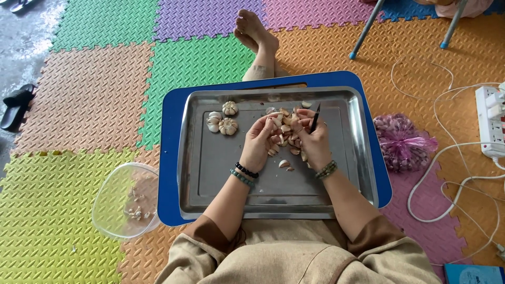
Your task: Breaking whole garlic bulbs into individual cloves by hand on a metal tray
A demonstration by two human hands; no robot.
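A steel tray (pixel 210 163) rests on a blue lap table (pixel 168 158). My left hand (pixel 261 141) pinches a garlic clove over a pile of loose cloves (pixel 286 138) in the tray's middle. Close against it, my right hand (pixel 313 138) grips a small dark-handled knife (pixel 315 118) with the blade pointing up. Three whole garlic bulbs (pixel 222 120) lie at the tray's far left. Both wrists wear bead bracelets.
A clear plastic bowl (pixel 126 200) with a few peeled cloves sits on the foam mats to the left. A purple net bag of garlic (pixel 401 140) lies to the right, beside a white power strip (pixel 492 123) and cables. My bare feet (pixel 256 30) stretch ahead.
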